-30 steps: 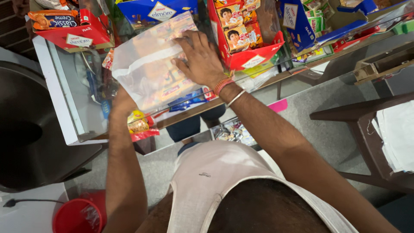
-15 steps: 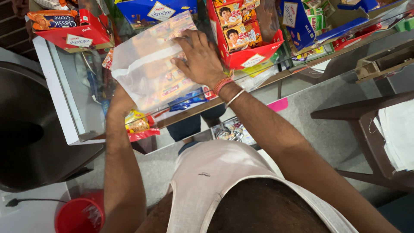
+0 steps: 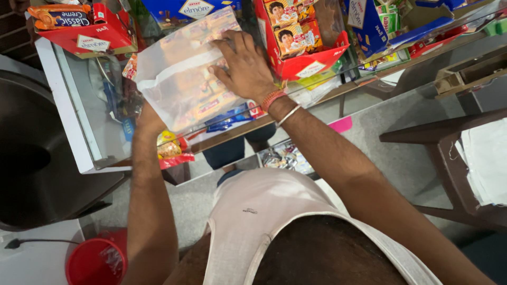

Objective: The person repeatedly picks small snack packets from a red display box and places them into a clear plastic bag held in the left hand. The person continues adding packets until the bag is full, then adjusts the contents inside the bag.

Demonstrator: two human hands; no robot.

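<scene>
A translucent white plastic bag (image 3: 182,74) lies on the glass counter top (image 3: 87,116). Small yellow and orange packets show through it. My right hand (image 3: 244,66) rests flat on top of the bag, fingers spread, with a red thread band and a metal bangle at the wrist. My left hand (image 3: 150,120) is tucked under the bag's near edge, and the bag hides its fingers. Whether that hand grips the bag or only supports it cannot be told.
Red display boxes of biscuit packs (image 3: 296,37) (image 3: 84,26) and a blue carton (image 3: 185,8) stand behind the bag. More snack packets (image 3: 171,148) lie inside the glass case. A wooden stool (image 3: 449,148) is at right, a red bucket (image 3: 95,261) at lower left, a dark round pan (image 3: 31,153) at left.
</scene>
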